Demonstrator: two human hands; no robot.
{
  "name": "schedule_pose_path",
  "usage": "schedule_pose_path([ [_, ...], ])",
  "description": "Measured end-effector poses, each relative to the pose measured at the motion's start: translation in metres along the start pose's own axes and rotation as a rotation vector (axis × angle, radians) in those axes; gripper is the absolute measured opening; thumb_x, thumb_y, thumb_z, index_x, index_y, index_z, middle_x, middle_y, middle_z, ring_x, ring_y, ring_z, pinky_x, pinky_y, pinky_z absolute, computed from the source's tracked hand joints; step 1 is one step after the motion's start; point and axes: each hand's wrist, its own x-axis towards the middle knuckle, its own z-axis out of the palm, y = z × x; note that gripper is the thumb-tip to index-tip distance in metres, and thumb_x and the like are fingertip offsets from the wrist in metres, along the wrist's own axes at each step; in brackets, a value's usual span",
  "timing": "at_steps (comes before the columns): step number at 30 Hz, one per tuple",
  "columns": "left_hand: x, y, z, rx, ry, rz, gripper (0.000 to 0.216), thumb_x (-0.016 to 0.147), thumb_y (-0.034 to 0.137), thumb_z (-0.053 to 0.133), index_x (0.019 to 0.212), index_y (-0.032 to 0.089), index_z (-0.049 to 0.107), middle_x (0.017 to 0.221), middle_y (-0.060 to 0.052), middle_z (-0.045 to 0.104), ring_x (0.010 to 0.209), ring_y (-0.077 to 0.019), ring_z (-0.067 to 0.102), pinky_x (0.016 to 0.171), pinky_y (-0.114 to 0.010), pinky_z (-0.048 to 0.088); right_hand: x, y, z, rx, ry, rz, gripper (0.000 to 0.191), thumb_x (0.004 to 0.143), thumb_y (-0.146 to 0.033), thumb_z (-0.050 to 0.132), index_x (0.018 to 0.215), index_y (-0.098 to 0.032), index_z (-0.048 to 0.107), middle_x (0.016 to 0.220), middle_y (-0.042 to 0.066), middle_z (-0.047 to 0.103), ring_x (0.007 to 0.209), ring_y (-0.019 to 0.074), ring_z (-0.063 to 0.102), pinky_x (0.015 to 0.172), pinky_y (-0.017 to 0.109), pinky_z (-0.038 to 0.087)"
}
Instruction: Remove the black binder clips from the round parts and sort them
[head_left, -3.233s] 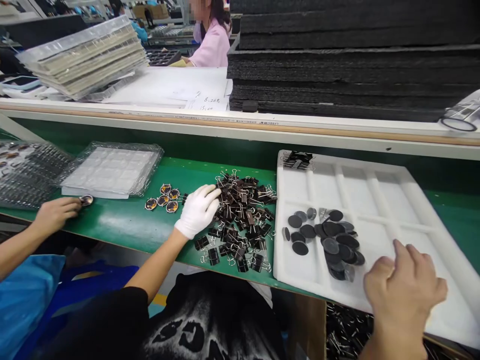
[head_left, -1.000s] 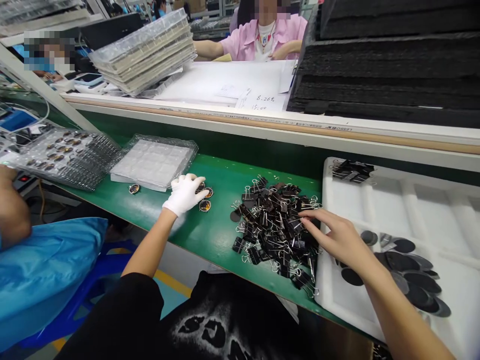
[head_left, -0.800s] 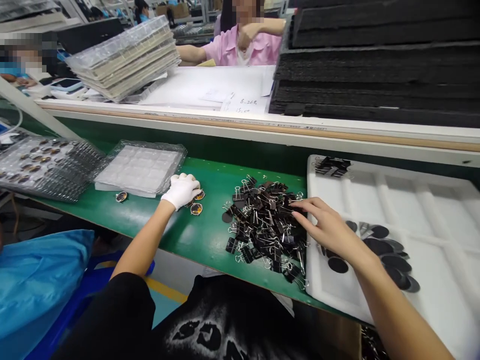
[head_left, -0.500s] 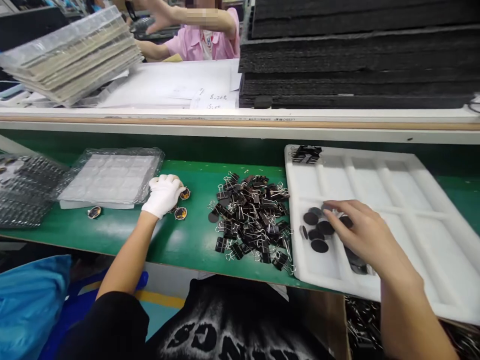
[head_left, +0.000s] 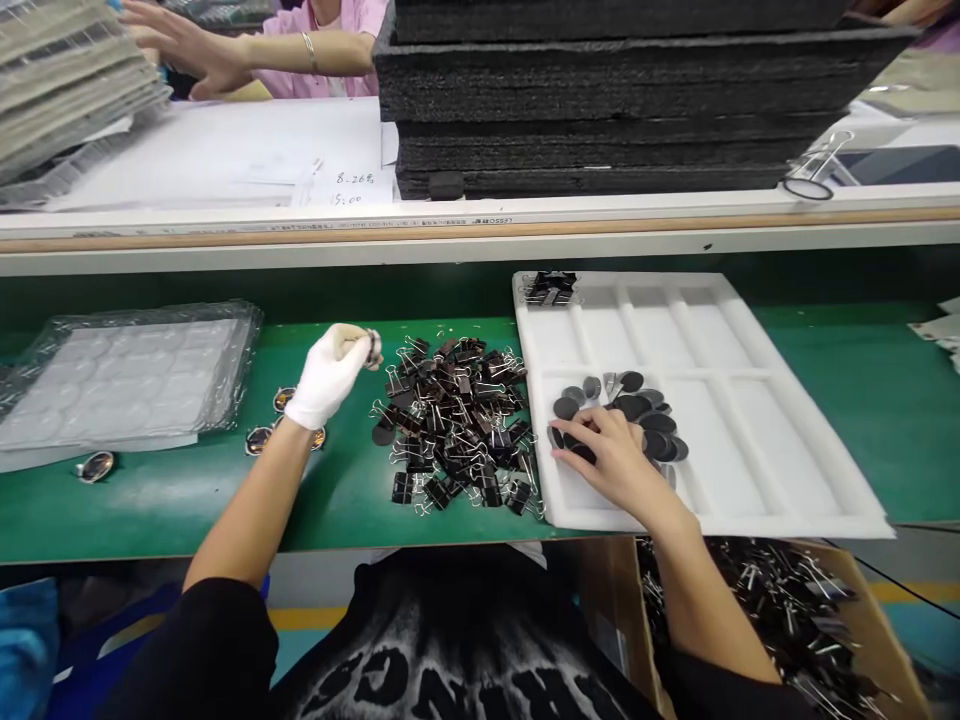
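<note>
My left hand (head_left: 327, 374), in a white glove, is raised a little off the green bench and pinches a small round badge (head_left: 370, 347) between thumb and fingers. Below it lie a few more round badges (head_left: 260, 439). A heap of black binder clips (head_left: 453, 418) sits between my hands. My bare right hand (head_left: 609, 458) rests in the white foam tray (head_left: 750, 440), its fingers closed down on the pile of dark round discs (head_left: 651, 420); which disc it grips is hidden.
A clear blister tray (head_left: 127, 375) lies at the left, with one stray badge (head_left: 96, 466) in front. Black foam sheets (head_left: 600, 90) are stacked on the raised shelf. Another person's hand (head_left: 176, 45) reaches across the far table. A box of clips (head_left: 757, 610) sits below the bench.
My left hand has lifted off the badges with one pinched in it and moved right toward the clips. My right hand went from the clip heap into the tray, onto the discs.
</note>
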Motion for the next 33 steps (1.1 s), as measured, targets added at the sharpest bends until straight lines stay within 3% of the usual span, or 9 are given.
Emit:
schedule_pose_path([
  [5, -0.006, 0.020, 0.029, 0.089, -0.198, 0.026, 0.040, 0.095, 0.035, 0.054, 0.130, 0.015, 0.061, 0.070, 0.000, 0.069, 0.062, -0.0155, 0.069, 0.065, -0.029, 0.056, 0.005, -0.003, -0.004, 0.190, 0.117, 0.064, 0.028, 0.102, -0.034, 0.053, 0.122, -0.027, 0.071, 0.106, 0.009, 0.073, 0.102, 0.0305, 0.062, 0.089, 0.048, 0.040],
  [9, -0.021, 0.037, 0.054, 0.284, -0.312, 0.094, 0.035, 0.099, 0.037, 0.051, 0.123, 0.018, 0.068, 0.063, 0.002, 0.069, 0.062, -0.0163, 0.072, 0.066, -0.028, 0.057, 0.013, -0.039, -0.005, 0.317, 0.238, 0.115, 0.028, 0.103, -0.033, 0.051, 0.121, -0.025, 0.071, 0.107, 0.008, 0.075, 0.098, 0.0262, 0.068, 0.089, 0.045, 0.049],
  [12, -0.036, 0.045, 0.072, 0.358, -0.367, 0.215, 0.031, 0.100, 0.033, 0.051, 0.120, 0.021, 0.070, 0.067, 0.003, 0.072, 0.065, -0.0150, 0.074, 0.067, -0.027, 0.057, 0.025, -0.081, -0.002, 0.730, 0.306, 0.136, 0.026, 0.102, -0.034, 0.057, 0.123, -0.028, 0.070, 0.110, 0.006, 0.074, 0.092, 0.0223, 0.070, 0.083, 0.040, 0.057],
  [14, -0.045, 0.048, 0.081, 0.314, -0.372, 0.265, 0.028, 0.099, 0.030, 0.052, 0.118, 0.022, 0.071, 0.072, 0.003, 0.074, 0.064, -0.0131, 0.073, 0.068, -0.025, 0.058, 0.034, -0.105, 0.002, 0.924, 0.351, 0.126, 0.024, 0.100, -0.032, 0.061, 0.121, -0.030, 0.072, 0.110, 0.005, 0.072, 0.092, 0.0214, 0.070, 0.084, 0.039, 0.058],
  [17, -0.054, 0.051, 0.084, 0.196, -0.393, 0.282, 0.024, 0.100, 0.027, 0.053, 0.116, 0.022, 0.071, 0.083, 0.001, 0.077, 0.065, -0.0114, 0.073, 0.069, -0.024, 0.059, 0.046, -0.124, 0.011, 0.996, 0.411, 0.188, 0.027, 0.098, -0.031, 0.064, 0.124, -0.031, 0.069, 0.105, 0.004, 0.067, 0.087, 0.0194, 0.069, 0.084, 0.039, 0.058],
  [21, -0.055, 0.054, 0.077, 0.156, -0.427, 0.304, 0.029, 0.103, 0.029, 0.047, 0.120, 0.022, 0.069, 0.102, -0.002, 0.078, 0.073, -0.0120, 0.075, 0.076, -0.025, 0.061, 0.054, -0.125, 0.021, 1.112, 0.381, 0.316, 0.035, 0.094, -0.037, 0.070, 0.127, -0.028, 0.064, 0.104, 0.005, 0.065, 0.085, 0.0192, 0.069, 0.088, 0.040, 0.058],
  [26, -0.061, 0.045, 0.077, 0.272, -0.485, 0.397, 0.040, 0.100, 0.033, 0.055, 0.138, 0.023, 0.059, 0.110, -0.004, 0.077, 0.081, -0.0143, 0.073, 0.077, -0.028, 0.061, 0.052, -0.119, 0.024, 1.249, 0.220, 0.283, 0.031, 0.092, -0.041, 0.073, 0.120, -0.027, 0.070, 0.098, 0.005, 0.071, 0.084, 0.0202, 0.068, 0.083, 0.039, 0.059],
  [29, -0.071, 0.041, 0.080, 0.261, -0.481, 0.460, 0.047, 0.099, 0.032, 0.056, 0.145, 0.024, 0.053, 0.114, -0.005, 0.077, 0.090, -0.0156, 0.074, 0.082, -0.028, 0.061, 0.044, -0.114, 0.024, 1.277, 0.185, 0.257, 0.029, 0.090, -0.039, 0.076, 0.117, -0.030, 0.074, 0.109, 0.005, 0.072, 0.086, 0.0199, 0.068, 0.081, 0.039, 0.060],
  [33, -0.071, 0.053, 0.064, 0.289, -0.584, 0.544, 0.052, 0.101, 0.035, 0.053, 0.152, 0.024, 0.045, 0.121, -0.006, 0.075, 0.098, -0.0161, 0.074, 0.089, -0.030, 0.060, 0.031, -0.103, 0.027, 1.334, 0.161, 0.277, 0.025, 0.086, -0.040, 0.081, 0.109, -0.030, 0.078, 0.109, 0.006, 0.076, 0.094, 0.0241, 0.071, 0.086, 0.043, 0.062],
])
